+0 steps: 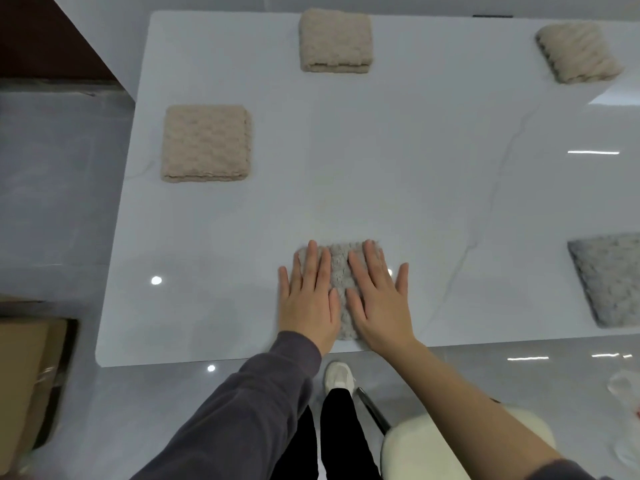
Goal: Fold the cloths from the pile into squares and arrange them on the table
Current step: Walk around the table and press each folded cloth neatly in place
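Note:
A small grey folded cloth (340,271) lies near the front edge of the white table (381,168). My left hand (310,299) and my right hand (377,299) both rest flat on it, fingers spread, palms down, covering most of it. Three beige folded squares lie on the table: one at the left (206,143), one at the far middle (335,41), one at the far right (577,51). A grey folded square (611,278) sits at the right edge. No pile of cloths shows in this view.
A cardboard box (27,386) stands on the floor at the lower left. A cream chair seat (440,445) is beside my legs at the lower right. A white plastic item (627,393) lies on the floor at far right.

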Motion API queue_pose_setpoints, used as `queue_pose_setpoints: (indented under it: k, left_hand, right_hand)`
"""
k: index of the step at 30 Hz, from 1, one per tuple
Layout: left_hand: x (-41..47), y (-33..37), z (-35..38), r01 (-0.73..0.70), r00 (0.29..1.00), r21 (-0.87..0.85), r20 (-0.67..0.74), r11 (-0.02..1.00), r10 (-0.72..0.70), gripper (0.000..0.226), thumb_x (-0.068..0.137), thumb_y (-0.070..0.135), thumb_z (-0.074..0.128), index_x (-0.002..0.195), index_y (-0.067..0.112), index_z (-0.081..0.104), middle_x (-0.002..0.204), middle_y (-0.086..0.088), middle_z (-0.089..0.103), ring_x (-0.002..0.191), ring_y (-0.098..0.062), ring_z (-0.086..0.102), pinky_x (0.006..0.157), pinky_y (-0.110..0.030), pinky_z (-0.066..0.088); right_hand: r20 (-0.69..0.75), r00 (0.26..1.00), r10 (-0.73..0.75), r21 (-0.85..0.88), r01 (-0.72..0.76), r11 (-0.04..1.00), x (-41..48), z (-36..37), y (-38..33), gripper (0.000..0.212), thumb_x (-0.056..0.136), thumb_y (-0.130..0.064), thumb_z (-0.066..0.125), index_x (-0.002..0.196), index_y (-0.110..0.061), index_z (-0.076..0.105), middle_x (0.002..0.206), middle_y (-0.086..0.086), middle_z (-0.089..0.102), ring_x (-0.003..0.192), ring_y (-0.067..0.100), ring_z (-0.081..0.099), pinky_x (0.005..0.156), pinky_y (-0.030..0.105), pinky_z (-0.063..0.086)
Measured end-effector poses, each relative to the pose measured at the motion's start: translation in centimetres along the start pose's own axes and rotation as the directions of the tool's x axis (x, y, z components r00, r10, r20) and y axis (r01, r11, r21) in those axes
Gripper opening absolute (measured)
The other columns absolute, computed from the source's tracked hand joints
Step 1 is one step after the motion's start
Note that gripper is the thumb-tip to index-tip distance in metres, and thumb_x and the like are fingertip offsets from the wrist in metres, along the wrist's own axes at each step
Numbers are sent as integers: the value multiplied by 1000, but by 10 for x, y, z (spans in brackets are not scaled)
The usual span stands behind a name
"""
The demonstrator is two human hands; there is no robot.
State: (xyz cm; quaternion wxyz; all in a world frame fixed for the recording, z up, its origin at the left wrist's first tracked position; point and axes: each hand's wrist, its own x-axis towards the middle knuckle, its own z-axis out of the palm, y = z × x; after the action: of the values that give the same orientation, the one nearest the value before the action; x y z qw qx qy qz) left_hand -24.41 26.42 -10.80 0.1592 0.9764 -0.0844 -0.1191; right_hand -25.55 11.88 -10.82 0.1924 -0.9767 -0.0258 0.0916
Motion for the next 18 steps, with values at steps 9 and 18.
queue_pose_setpoints:
  k: [9, 18]
  left_hand:
    - [-1, 0, -3, 18, 999, 75, 38, 997, -21, 64, 93, 38, 9, 153, 17, 3, 158, -1, -10, 149, -27, 3, 119, -51, 0]
    - [55, -57, -66, -370, 928, 180, 114, 912, 354, 67, 95, 48, 13, 154, 21, -4, 161, -1, -8, 148, -32, 8, 119, -54, 4]
  right_hand:
    - [-20, 999, -29, 14, 29, 999, 1, 0, -1, 58, 99, -43, 21, 155, -27, 17, 163, -2, -1, 151, 18, -1, 119, 54, -6]
    - [91, 702, -706, -227, 705, 672, -19, -33, 37, 53, 102, -37, 42, 152, -23, 32, 161, 7, 20, 149, 32, 14, 115, 63, 16]
